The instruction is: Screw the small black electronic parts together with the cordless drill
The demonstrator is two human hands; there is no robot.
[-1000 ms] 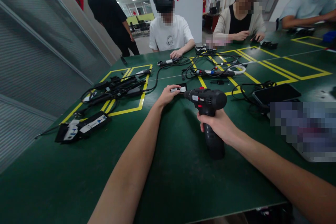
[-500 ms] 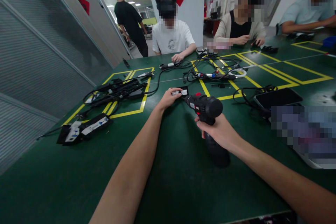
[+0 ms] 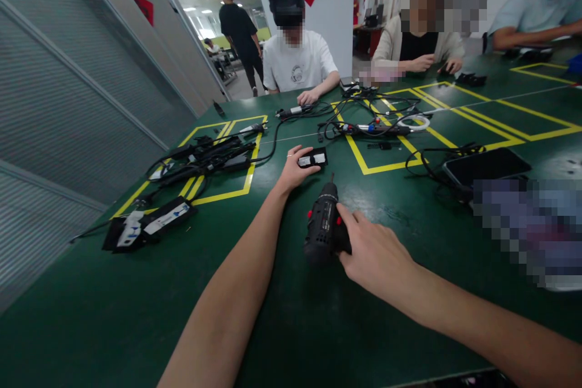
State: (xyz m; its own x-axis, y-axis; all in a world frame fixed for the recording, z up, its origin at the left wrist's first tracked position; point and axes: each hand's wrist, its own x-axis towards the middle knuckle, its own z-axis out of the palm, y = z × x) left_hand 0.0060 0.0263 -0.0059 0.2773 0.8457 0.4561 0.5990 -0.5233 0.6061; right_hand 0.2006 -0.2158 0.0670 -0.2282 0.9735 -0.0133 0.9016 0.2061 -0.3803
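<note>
A black cordless drill [image 3: 322, 227] with red buttons lies on its side on the green table [image 3: 136, 291], its bit pointing away from me. My right hand [image 3: 373, 257] covers its handle, fingers wrapped on it. My left hand [image 3: 295, 170] rests on the table just left of a small black part with a white label [image 3: 313, 159], thumb and fingers touching its edge.
A tangle of black cables and adapters [image 3: 204, 154] lies in the yellow-taped box at left, a labelled black device [image 3: 150, 224] nearer me. More cables [image 3: 377, 124] and a dark tablet [image 3: 484, 165] lie at right. Several people sit across the table.
My right hand has brought the drill down from upright at the small part to lying on the table nearer me. My left hand stays at the part.
</note>
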